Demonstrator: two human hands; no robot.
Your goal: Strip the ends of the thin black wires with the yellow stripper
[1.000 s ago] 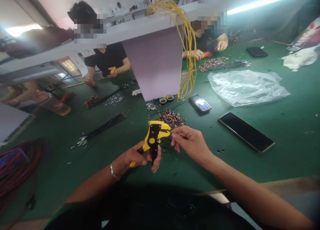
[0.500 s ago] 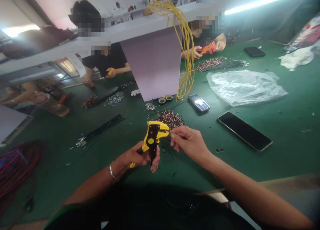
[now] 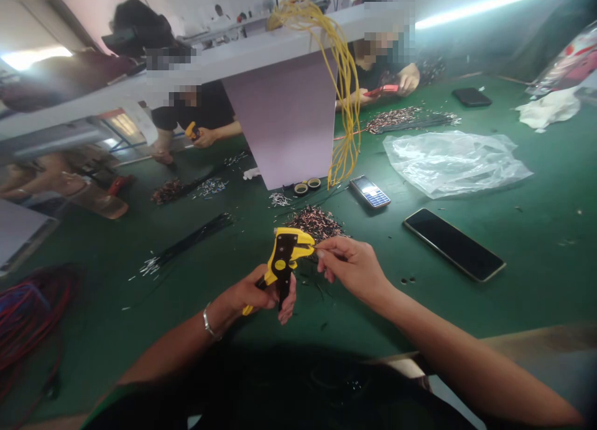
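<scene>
My left hand is shut around the handles of a yellow and black self-adjusting wire stripper, holding it upright above the green mat. My right hand pinches a thin dark wire between thumb and fingers, with its end at the stripper's yellow jaws. The wire's inner end is hidden by the jaws. Just beyond the tool lies a heap of short wires with metal terminals. A few loose wire bits are scattered under my hands.
A black smartphone and a keypad phone lie to the right, near a clear plastic bag. Black wire bundles lie left, beside a red and blue wire coil. Two co-workers work behind a lilac panel.
My hands and the stripper stay almost in place, with the wire still at the jaws. The scene shifts slightly in view. The co-workers' hands and tools have moved a little.
</scene>
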